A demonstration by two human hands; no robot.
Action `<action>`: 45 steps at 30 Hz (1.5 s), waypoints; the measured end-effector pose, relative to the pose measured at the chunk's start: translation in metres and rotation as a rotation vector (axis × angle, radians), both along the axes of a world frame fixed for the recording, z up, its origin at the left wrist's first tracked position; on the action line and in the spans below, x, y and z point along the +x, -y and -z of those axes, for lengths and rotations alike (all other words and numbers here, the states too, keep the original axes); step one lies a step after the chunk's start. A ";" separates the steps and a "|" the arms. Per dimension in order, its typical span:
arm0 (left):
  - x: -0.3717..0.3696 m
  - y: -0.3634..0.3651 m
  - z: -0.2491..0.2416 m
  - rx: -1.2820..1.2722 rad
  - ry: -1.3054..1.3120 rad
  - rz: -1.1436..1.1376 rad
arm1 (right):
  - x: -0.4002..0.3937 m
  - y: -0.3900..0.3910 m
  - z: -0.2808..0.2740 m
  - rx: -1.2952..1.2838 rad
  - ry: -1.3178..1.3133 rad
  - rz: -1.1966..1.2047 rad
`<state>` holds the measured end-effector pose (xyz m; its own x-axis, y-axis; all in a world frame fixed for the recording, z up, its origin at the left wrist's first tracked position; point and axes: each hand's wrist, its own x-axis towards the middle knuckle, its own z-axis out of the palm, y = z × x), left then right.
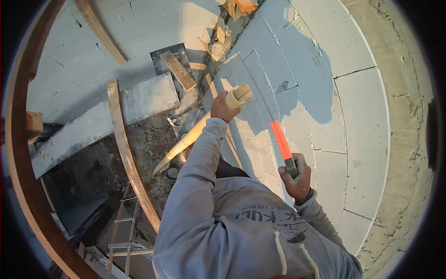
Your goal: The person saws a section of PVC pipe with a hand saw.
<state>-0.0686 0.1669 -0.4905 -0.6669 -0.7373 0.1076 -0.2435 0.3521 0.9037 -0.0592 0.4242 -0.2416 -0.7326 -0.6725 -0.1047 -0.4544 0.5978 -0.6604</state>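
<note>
My left hand (222,109) is closed around a long beige pole (195,132), close to its thick notched upper end (239,95). The pole slants down to the left toward the rubble below. My right hand (297,179) grips the dark handle of a slim orange tool (281,139), whose orange part points up along the white block wall (297,83). Both arms are in grey hoodie sleeves, and both hands are held against the top of the wall.
White blocks with mortar joints run to the right, next to a rough concrete edge (399,139). At the left are curved wooden boards (125,149), a grey mortar-smeared block (102,121), loose timber pieces (179,69), rubble, and a ladder (123,228) far below.
</note>
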 end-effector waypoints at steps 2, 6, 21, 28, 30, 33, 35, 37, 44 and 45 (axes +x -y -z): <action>-0.003 0.011 0.002 0.267 0.036 0.110 | -0.005 0.016 0.035 0.167 -0.093 -0.022; -0.010 0.030 0.038 0.234 -0.075 0.247 | -0.009 0.052 0.081 0.182 -0.207 -0.181; -0.012 0.082 0.075 0.901 -0.265 0.544 | -0.018 0.086 0.121 0.276 -0.291 -0.231; -0.029 0.103 0.098 0.891 -0.207 0.516 | -0.024 0.107 0.116 0.337 -0.338 -0.325; -0.035 0.110 0.105 0.880 -0.244 0.535 | -0.023 0.105 0.114 0.376 -0.332 -0.317; -0.049 0.124 0.116 0.842 -0.241 0.547 | -0.022 0.099 0.112 0.375 -0.313 -0.294; -0.057 0.130 0.124 0.818 -0.200 0.551 | -0.021 0.097 0.113 0.339 -0.303 -0.270; -0.061 0.135 0.118 0.878 -0.255 0.539 | -0.021 0.099 0.115 0.320 -0.333 -0.251; -0.063 0.146 0.121 0.943 -0.329 0.539 | -0.021 0.128 0.115 0.471 -0.270 -0.209; -0.063 0.146 0.122 0.951 -0.346 0.540 | -0.024 0.134 0.119 0.467 -0.281 -0.207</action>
